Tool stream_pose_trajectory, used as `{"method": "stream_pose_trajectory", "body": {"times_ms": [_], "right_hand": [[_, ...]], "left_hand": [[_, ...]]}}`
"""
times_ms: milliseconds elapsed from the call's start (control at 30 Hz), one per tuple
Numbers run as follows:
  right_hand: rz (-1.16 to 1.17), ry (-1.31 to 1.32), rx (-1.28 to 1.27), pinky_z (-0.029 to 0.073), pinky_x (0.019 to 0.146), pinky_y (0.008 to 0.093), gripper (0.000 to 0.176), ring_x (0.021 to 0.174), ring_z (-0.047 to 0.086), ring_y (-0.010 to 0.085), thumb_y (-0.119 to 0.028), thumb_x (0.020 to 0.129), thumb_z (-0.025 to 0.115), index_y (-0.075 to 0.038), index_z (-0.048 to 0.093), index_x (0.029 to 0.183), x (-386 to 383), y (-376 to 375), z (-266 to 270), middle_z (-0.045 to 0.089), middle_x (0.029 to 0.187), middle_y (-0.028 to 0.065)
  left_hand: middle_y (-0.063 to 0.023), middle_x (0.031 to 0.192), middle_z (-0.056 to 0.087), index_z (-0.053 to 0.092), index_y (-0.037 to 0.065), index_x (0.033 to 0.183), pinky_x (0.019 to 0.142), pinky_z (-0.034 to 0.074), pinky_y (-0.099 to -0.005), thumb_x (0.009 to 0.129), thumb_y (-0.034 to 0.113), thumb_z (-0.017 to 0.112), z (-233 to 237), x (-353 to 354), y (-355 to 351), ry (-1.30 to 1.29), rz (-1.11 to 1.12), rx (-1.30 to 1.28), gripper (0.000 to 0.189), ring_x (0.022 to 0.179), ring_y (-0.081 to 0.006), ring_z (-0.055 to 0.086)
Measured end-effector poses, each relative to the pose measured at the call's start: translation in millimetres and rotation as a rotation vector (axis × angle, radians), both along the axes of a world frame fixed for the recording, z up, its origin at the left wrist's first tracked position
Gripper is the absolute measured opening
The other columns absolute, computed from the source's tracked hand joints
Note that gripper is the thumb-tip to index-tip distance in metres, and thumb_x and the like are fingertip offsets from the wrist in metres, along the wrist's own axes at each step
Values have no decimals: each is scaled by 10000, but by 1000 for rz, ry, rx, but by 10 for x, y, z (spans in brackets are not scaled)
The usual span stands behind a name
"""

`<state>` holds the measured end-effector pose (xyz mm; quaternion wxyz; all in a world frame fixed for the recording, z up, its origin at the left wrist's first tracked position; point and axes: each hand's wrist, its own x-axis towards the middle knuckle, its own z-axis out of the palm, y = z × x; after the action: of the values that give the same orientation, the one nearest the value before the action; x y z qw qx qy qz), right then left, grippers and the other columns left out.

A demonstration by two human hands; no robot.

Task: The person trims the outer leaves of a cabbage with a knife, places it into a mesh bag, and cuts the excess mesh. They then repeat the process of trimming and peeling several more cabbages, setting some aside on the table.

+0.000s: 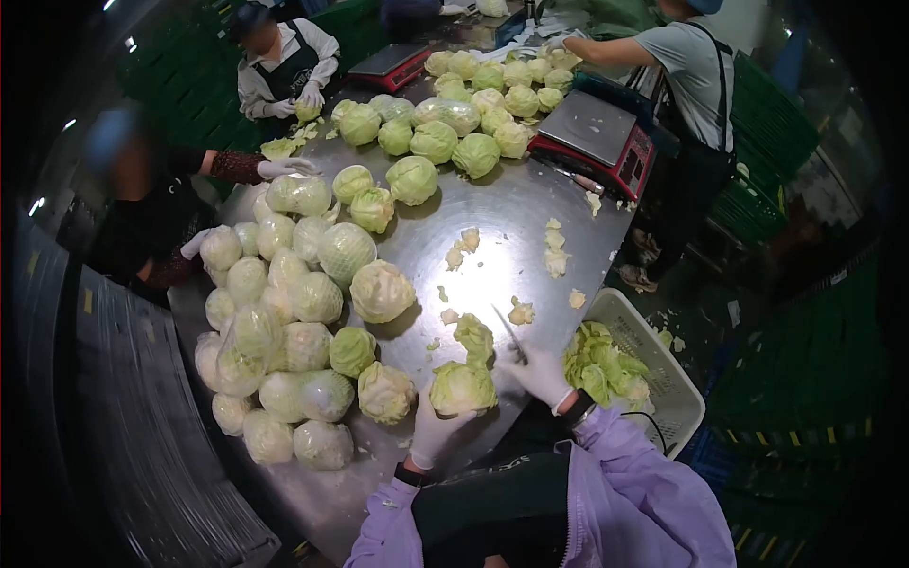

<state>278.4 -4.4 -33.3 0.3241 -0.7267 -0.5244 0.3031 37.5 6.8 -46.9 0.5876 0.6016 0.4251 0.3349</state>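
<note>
My left hand, in a white glove, is closed around the side and underside of a pale green cabbage at the table's near edge. A loose leaf stands up at the far side of that cabbage. Just to the right, my gloved right hand grips a knife, its thin blade pointing up and away from me. Its handle is mostly hidden in my fingers. Close to my left hand lies another trimmed cabbage, with a greener cabbage behind it.
Plastic-wrapped cabbages are piled on the metal table's left side. Unwrapped cabbages and a red scale stand farther back. Leaf scraps are scattered about. A white crate of leaves sits at right. Co-workers stand around the table.
</note>
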Motion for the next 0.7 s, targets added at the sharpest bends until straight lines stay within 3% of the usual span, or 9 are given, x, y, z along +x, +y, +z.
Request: {"method": "stream_pose_trajectory", "body": {"times_ms": [67, 200, 300, 400, 500, 567, 600, 667, 700], "right_hand": [[191, 73, -116, 509, 774, 377, 640, 914, 642, 336, -384, 742, 740, 21, 554, 1201, -212, -211, -18, 646, 987, 232], [104, 256, -113, 508, 820, 366, 673, 949, 641, 343, -381, 744, 726, 20, 523, 1245, -294, -291, -55, 641, 1043, 233], [122, 362, -208, 505, 839, 374, 649, 960, 643, 332, -339, 754, 695, 19, 503, 1260, -271, -299, -98, 646, 1035, 225], [161, 243, -82, 510, 807, 370, 608, 916, 653, 319, -285, 768, 667, 27, 486, 1257, -236, -300, -166, 651, 995, 221], [108, 421, -132, 517, 691, 336, 542, 775, 658, 241, -220, 782, 655, 16, 492, 1242, -143, -304, -270, 657, 889, 169], [25, 552, -218, 483, 569, 288, 501, 622, 594, 153, -166, 792, 651, -4, 499, 1241, -40, -316, -350, 616, 757, 83], [25, 555, -214, 483, 569, 288, 501, 622, 594, 153, -166, 792, 651, -4, 499, 1241, 51, -335, -329, 616, 757, 83], [-81, 613, -244, 438, 494, 258, 441, 534, 522, 97, -148, 803, 655, -28, 531, 1208, 298, -404, -277, 557, 676, 18], [-92, 543, -161, 425, 479, 260, 418, 511, 506, 96, -153, 809, 658, -33, 543, 1191, 442, -490, -346, 543, 653, 9]], "left_hand": [[-168, 1311, 432, 286, -35, 1379, 1009, 408, -355, 633, 202, 875, 103, 113, -30, 82, 50, 44, 980, 1206, -240, 464], [-171, 1298, 434, 289, -40, 1370, 1013, 403, -354, 619, 205, 880, 30, 121, -47, 325, 36, 247, 987, 1199, -243, 465], [-161, 1285, 435, 296, -36, 1361, 1015, 401, -350, 608, 207, 884, 53, 113, -23, 213, 26, 203, 986, 1190, -246, 467], [-156, 1290, 429, 294, -26, 1361, 1022, 396, -357, 626, 180, 870, 154, 167, -13, 92, 41, 165, 956, 1182, -246, 470], [-155, 1291, 423, 290, 22, 1377, 1033, 390, -384, 676, 126, 831, 44, 55, 55, -116, 116, -32, 891, 1186, -236, 462], [-148, 1318, 430, 320, 75, 1385, 1026, 408, -424, 795, 278, 744, -22, -26, 95, -281, 127, -341, 754, 1188, -267, 474], [-148, 1318, 430, 320, 75, 1385, 1026, 408, -424, 795, 278, 744, -74, -34, 103, -277, 126, -337, 754, 1188, -267, 474], [-125, 1359, 435, 352, 136, 1389, 950, 476, -477, 875, 526, 561, -277, -58, 97, -843, 198, -854, 678, 1186, -317, 489], [-99, 1390, 432, 367, 178, 1395, 847, 525, -518, 877, 681, 371, -704, -158, 66, -493, 127, -515, 722, 1191, -345, 489]]}}
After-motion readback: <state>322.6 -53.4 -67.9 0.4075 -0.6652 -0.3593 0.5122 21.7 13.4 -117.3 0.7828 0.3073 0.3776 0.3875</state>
